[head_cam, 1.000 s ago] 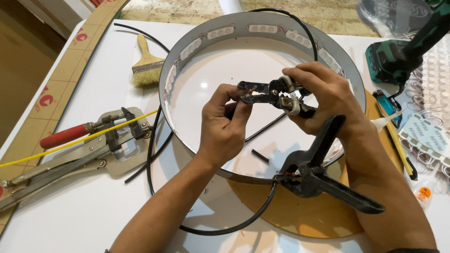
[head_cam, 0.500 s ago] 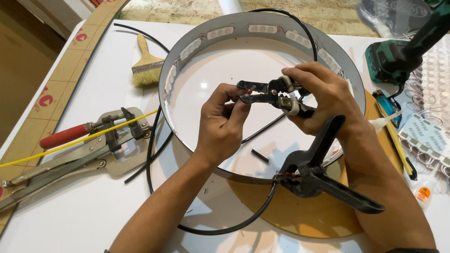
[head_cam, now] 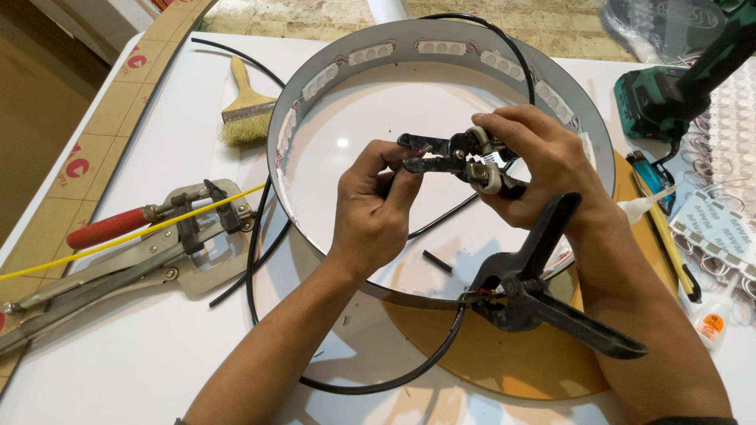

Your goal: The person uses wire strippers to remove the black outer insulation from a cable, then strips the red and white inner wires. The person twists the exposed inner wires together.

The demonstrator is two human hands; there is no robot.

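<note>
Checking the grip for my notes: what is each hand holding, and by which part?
Right hand grips the wire stripper by its handles; left hand pinches something thin at its jaws, too small to identify.

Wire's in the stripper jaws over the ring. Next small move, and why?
Probably squeeze the wire stripper shut with the right hand while the left hand pulls the thin wire back. The tool's jaws sit right at the left fingertips where the wire end is pinched, so a strip looks ready, though how deep the wire sits is hard to see.

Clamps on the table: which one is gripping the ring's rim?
The black spring clamp, pinched on the ring's near edge. The red-handled locking clamp lies loose, left.
</note>
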